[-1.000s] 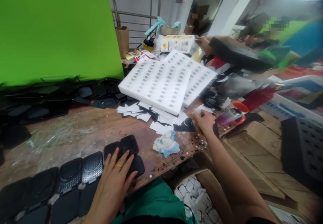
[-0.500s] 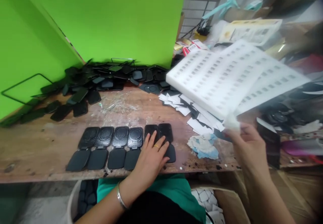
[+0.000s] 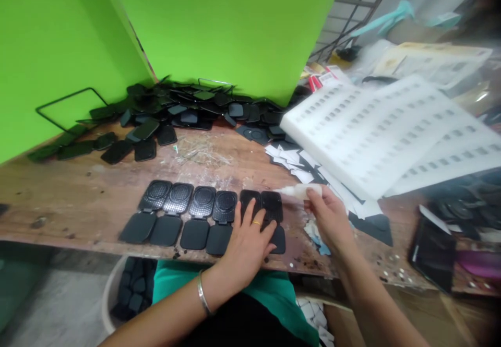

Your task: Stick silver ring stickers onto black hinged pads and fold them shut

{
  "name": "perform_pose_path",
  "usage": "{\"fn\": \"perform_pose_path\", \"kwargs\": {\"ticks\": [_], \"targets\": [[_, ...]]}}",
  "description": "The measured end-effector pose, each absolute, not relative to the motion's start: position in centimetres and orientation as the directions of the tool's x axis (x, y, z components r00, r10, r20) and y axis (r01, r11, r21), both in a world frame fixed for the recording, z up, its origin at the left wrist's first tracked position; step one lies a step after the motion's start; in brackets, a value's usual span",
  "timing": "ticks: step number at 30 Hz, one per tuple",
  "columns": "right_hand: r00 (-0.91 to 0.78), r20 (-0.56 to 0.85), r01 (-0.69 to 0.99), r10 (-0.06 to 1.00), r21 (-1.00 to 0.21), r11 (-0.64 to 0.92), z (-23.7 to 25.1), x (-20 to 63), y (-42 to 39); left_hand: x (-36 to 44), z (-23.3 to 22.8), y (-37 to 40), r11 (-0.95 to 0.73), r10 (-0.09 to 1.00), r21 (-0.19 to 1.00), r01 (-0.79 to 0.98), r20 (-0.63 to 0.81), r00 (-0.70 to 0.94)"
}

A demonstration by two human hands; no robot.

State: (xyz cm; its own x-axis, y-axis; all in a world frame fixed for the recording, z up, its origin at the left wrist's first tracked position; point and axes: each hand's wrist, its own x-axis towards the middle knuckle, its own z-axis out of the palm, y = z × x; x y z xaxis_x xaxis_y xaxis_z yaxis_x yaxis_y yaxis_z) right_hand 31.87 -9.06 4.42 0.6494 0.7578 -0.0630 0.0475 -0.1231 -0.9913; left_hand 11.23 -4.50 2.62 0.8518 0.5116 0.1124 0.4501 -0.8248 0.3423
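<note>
My left hand (image 3: 250, 240) lies with fingers spread over the right end of a row of black hinged pieces (image 3: 194, 232), each a smooth flat half joined to a half with ringed and dotted relief. In my right hand (image 3: 329, 214) is a small white squeeze bottle (image 3: 305, 191), held sideways. Its thin nozzle points left, over the upper half of the rightmost black piece (image 3: 271, 205). A crumpled white and blue cloth (image 3: 316, 235) rests beside my right wrist, partly covered by it.
Black pieces (image 3: 188, 104) are heaped along the green wall (image 3: 219, 23). White foam sheets (image 3: 383, 128) with rows of dark squares lie at the right, above white paper slips (image 3: 289, 156). A phone-like black slab (image 3: 433, 250) sits near the edge. Below stands a bin (image 3: 111, 295) of black pieces.
My right hand has come left from beside the foam sheets, bringing the white bottle to the row's right end. My left hand stays on the black pieces. The camera view has shifted.
</note>
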Motion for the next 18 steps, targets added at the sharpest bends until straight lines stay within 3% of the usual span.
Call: {"fn": "perform_pose_path", "kwargs": {"ticks": [3,6,18], "targets": [[0.628,0.077,0.352,0.774,-0.915,-0.195,4.2,31.7,-8.5,11.2,2.6,-4.4,-0.831,0.503,0.335,0.444,0.112,0.857],[0.594,0.154,0.515,0.789,-0.827,-0.226,3.9,31.8,-8.0,11.2,2.6,-4.4,-0.835,0.498,0.327,0.444,0.104,0.861],[0.584,0.140,0.532,0.800,-0.810,-0.246,3.0,32.3,-6.9,11.3,2.6,-4.4,-0.841,0.494,0.310,0.444,0.105,0.863]]}}
